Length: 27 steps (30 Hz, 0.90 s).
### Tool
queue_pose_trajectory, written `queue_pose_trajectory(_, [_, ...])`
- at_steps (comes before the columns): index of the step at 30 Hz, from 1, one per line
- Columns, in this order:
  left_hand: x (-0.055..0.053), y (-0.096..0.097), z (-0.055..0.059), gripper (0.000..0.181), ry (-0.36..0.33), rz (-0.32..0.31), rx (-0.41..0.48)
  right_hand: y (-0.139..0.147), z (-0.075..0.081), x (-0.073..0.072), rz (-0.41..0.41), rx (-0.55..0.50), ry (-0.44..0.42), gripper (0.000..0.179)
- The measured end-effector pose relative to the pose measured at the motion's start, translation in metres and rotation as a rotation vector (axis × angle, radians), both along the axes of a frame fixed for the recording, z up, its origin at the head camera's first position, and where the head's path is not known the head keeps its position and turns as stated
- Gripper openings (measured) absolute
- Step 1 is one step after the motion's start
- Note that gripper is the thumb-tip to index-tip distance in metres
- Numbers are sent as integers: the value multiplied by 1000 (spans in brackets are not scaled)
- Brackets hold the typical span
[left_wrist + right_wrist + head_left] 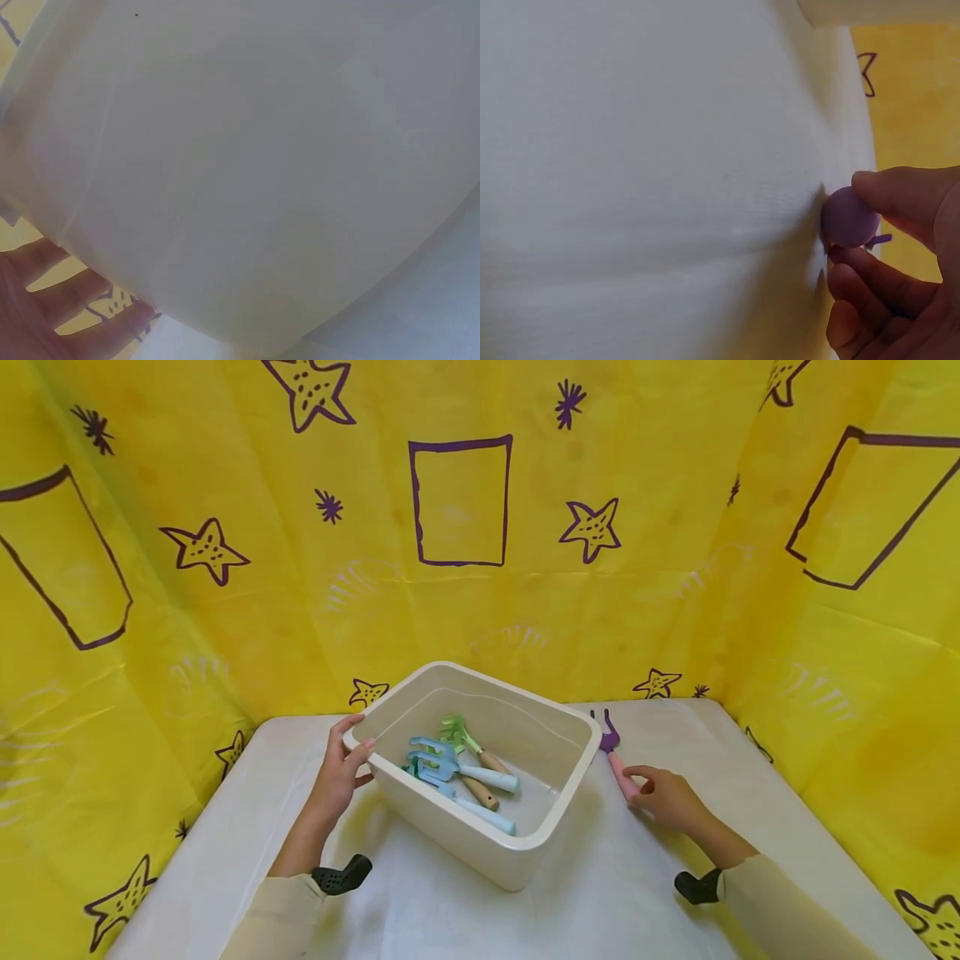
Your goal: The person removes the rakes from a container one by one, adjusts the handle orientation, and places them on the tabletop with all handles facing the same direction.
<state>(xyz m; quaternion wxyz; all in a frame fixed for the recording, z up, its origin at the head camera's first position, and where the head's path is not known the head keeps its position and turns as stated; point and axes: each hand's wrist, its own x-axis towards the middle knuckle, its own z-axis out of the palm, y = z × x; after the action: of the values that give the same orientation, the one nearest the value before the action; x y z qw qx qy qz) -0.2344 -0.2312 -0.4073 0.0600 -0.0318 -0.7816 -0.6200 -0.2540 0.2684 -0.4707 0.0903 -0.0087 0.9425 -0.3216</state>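
Observation:
My left hand [337, 777] grips the left corner of a cream plastic bin [525, 718], thumb over the rim and fingers outside. In the left wrist view the bin's wall [240, 150] fills most of the picture, with the fingers [75, 292] along its edge. Right of the bin, my right hand [671, 797] pinches the pink handle of a small garden fork [621, 777] with a purple head. The bin's corner partly covers the tines. From the right wrist, the handle's round end [849, 217] shows between thumb and fingers, close to the white surface.
Inside the bin lie light-blue hand forks [438, 760] and green-headed tools with wooden handles, among them a light green rake [453, 727]. A white-covered table [450, 927] stands beneath. Yellow sheeting [465, 618] with purple drawings encloses the back and both sides.

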Motion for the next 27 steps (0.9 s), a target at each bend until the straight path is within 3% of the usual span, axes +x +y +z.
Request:
queue_pose_trajectory(13, [1, 2, 1, 57, 8, 0, 0, -8, 4, -35, -33, -4, 15, 53])
queue_pose_trajectory(27, [0, 0, 0, 57, 9, 5, -5, -7, 12, -41, -17, -7, 22, 55])
